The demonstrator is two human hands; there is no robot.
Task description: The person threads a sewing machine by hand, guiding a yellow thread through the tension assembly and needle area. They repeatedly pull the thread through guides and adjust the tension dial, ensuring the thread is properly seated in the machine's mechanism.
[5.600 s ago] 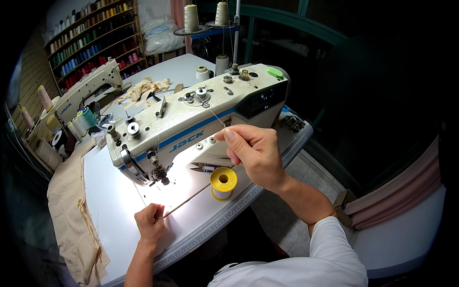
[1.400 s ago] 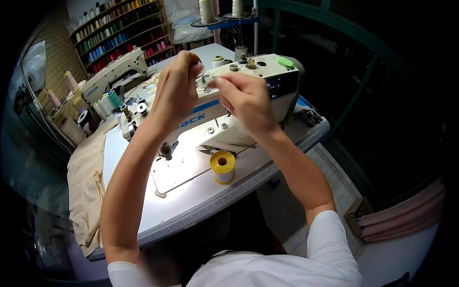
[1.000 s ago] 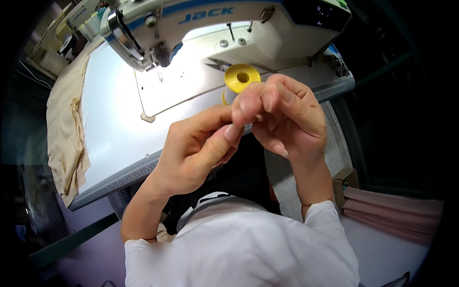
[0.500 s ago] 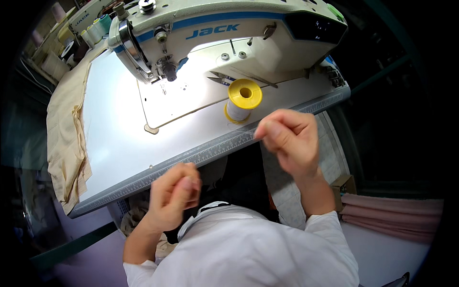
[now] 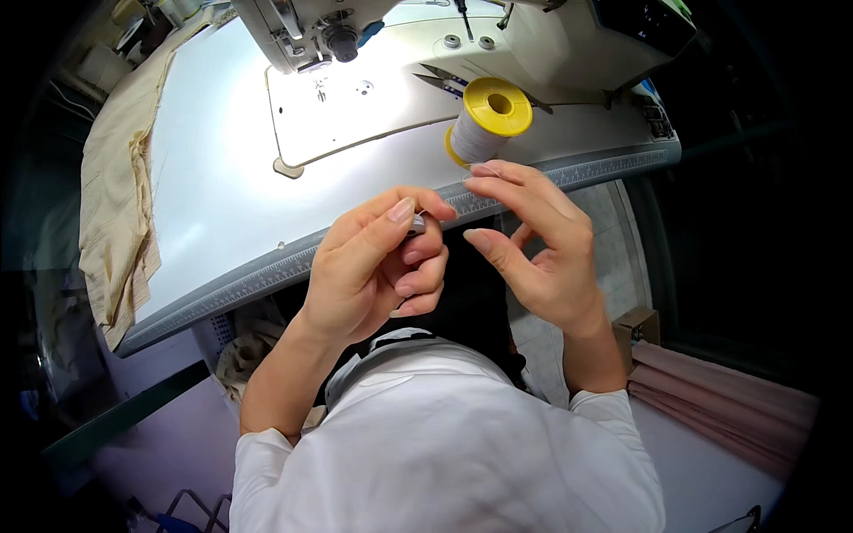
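Note:
My left hand (image 5: 378,262) is raised just in front of the table's front edge, pinching a small grey metal piece (image 5: 418,223) between thumb and forefinger; what the piece is cannot be made out. My right hand (image 5: 538,244) hovers right beside it, fingers spread and curved toward the piece, with nothing visible in them. Just beyond my right fingertips a yellow spool of pale thread (image 5: 489,120) stands on the white table (image 5: 213,178). Behind the spool is the white sewing machine (image 5: 569,40), its needle area (image 5: 338,43) at the top.
Small thread snips (image 5: 442,80) lie on the machine bed by the spool. A beige cloth (image 5: 115,204) hangs over the table's left end. A ruler strip (image 5: 586,169) runs along the front edge. A cardboard box (image 5: 636,327) and pink fabric (image 5: 729,400) lie at the lower right.
My left hand has come up from near my lap to meet the right hand at the table edge. The right hand's fingers have spread apart. The view has tilted further down.

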